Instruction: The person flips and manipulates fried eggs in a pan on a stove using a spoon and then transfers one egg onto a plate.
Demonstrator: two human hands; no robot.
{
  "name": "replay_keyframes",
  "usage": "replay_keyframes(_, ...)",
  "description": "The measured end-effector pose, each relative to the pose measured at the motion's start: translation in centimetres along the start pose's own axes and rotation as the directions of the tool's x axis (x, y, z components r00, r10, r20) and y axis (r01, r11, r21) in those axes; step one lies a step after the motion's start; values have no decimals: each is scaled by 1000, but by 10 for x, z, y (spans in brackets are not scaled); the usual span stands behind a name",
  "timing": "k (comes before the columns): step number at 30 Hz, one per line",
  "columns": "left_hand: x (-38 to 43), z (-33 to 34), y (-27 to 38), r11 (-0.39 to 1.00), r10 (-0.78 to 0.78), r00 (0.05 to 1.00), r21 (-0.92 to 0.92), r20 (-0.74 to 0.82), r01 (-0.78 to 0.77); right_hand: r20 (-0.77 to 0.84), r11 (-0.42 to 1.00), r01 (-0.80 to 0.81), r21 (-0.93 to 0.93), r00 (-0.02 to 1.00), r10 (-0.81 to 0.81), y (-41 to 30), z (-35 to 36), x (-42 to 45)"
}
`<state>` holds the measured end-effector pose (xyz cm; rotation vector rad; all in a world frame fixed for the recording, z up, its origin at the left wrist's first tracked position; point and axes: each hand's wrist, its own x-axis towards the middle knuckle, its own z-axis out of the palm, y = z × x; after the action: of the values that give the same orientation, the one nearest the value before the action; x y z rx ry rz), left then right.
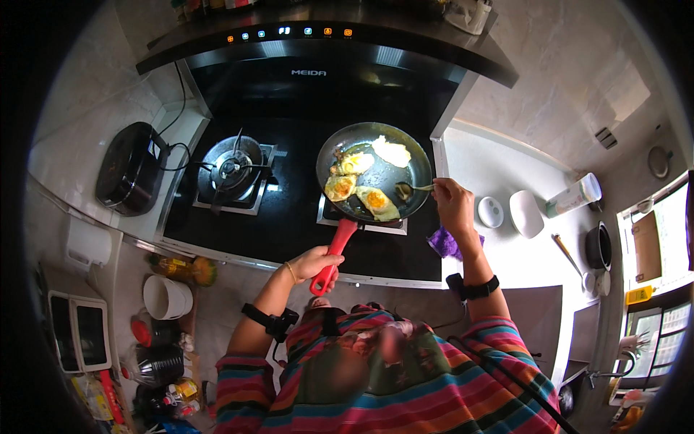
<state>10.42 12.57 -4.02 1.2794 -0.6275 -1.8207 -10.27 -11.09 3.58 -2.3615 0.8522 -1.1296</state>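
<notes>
My left hand grips the red handle of a frying pan, which sits over the right burner of a black glass gas hob. Several fried eggs lie apart or touching in the pan; two show orange yolks, and one at the upper right looks mostly white. My right hand holds the thin handle of a spoon at the pan's right rim. Its bowl rests inside the pan, right of the lowest egg. A purple cloth lies on the hob's right edge, below my right hand.
The left burner carries a round metal ring. A black appliance with a cable stands further left. On the right counter are a white lid, a white dish, a ladle and a black pot. A range hood overhangs the hob.
</notes>
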Motion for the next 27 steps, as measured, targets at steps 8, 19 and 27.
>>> replay_keyframes(8, 0, 3, 2, 1000, -21, 1000, -5, -8, 21, 305, 863, -478, 164, 856, 417, 7, -11, -16)
replay_keyframes(19, -2, 6, 8, 999, -34, 999, -3, 2, 34, 646, 787, -578, 216, 689, 329, 16, 50, -27)
replay_keyframes(27, -1, 6, 7, 1000, -23, 1000, -16, 2, 24, 696, 878, -474, -67, 609, 382, -6, 49, -13)
